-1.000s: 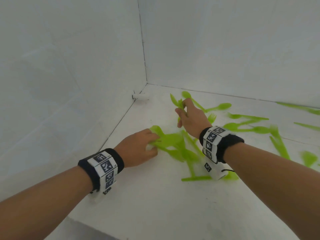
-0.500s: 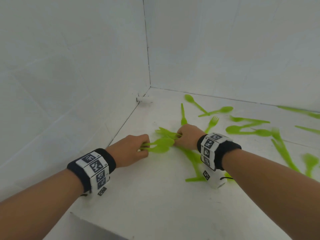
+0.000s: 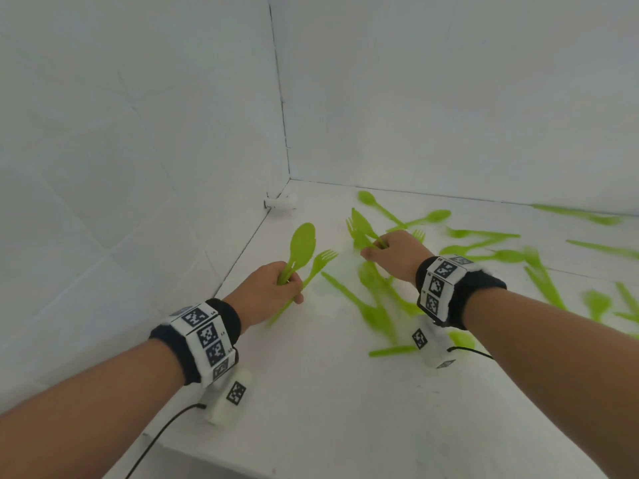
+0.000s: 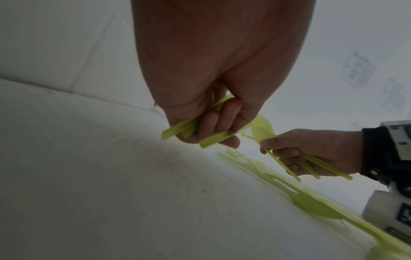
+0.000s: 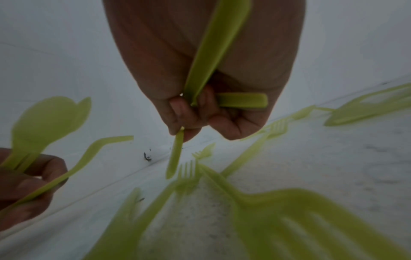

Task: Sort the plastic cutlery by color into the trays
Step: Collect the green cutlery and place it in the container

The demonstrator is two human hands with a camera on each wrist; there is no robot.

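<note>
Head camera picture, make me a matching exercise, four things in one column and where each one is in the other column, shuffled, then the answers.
Things:
1. spoon and fork
2. bunch of green cutlery
3. small white object
4. loose green knife

Places:
A. in the corner where the walls meet the table
B. flat on the table, near the right wrist
C. gripped in the left hand
D. gripped in the right hand

Pairs: 1-C, 2-D, 3-A, 4-B
</note>
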